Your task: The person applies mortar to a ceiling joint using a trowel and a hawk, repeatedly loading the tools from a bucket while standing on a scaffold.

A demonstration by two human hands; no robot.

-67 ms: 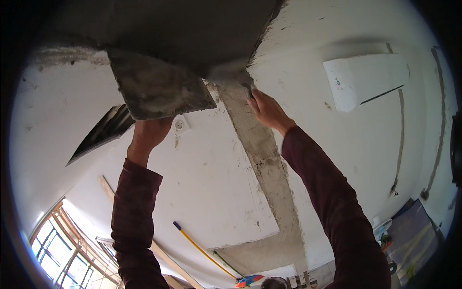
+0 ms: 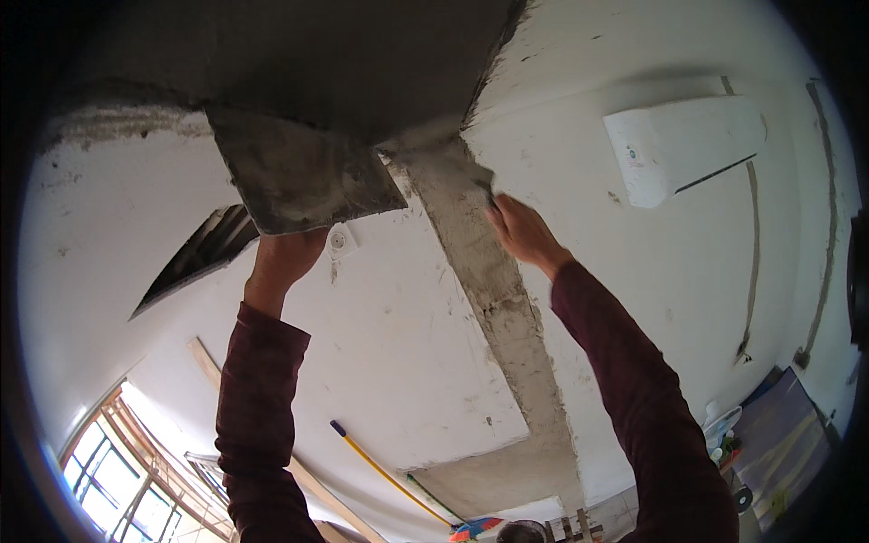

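My left hand (image 2: 288, 256) is closed under a square plasterer's hawk (image 2: 303, 172), raised overhead and smeared with grey mortar. Its handle is hidden behind the plate and my fingers. My right hand (image 2: 527, 233) grips the handle of a trowel (image 2: 478, 172), whose blade is smeared by motion. The blade stands in front of the upper end of a grey plastered strip (image 2: 489, 271), right of the hawk's edge. Above both tools spreads a dark, wet-looking plastered area (image 2: 362, 54) with a ragged right edge.
A white wall socket (image 2: 340, 240) sits just beside my left wrist. At the upper right hangs a white air conditioner (image 2: 683, 145). A yellow-handled pole (image 2: 385, 466) leans low on the wall, near a wooden plank (image 2: 335, 502). A barred window (image 2: 113, 466) is at lower left.
My right hand and the trowel have moved right and downward, away from the dark plaster's lower edge. The hawk and my left hand have shifted only slightly.
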